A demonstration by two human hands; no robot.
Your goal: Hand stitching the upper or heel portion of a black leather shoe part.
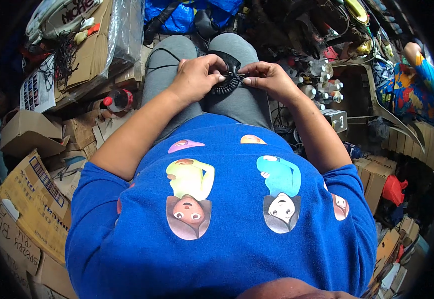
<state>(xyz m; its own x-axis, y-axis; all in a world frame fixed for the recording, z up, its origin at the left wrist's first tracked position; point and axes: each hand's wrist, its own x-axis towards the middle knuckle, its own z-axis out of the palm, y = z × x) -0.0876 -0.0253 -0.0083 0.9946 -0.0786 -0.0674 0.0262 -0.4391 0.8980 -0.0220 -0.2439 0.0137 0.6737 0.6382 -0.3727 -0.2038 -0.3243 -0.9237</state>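
On my grey-trousered lap (242, 102) lies a dark, rounded piece with a ridged, coiled-looking rim (225, 90); its exact kind does not show. My left hand (195, 75) is closed over its left side, thumb and fingers pinching at its upper middle. From the right, my right hand (271, 79) pinches a thin black strand at the piece's edge, thumb against forefinger. The two sets of fingertips are a short gap apart. A black cord (163, 56) runs across my left thigh toward my left hand. My fingers partly cover the piece.
A red-capped bottle (120, 101) and an open cardboard box (30, 130) are at left. Several small clear bottles (322, 89) and a metal can (335, 120) stand at right. Beyond my knees is a blue plastic bag (222, 7). Colourful patterned cloth (409, 87) shows at far right.
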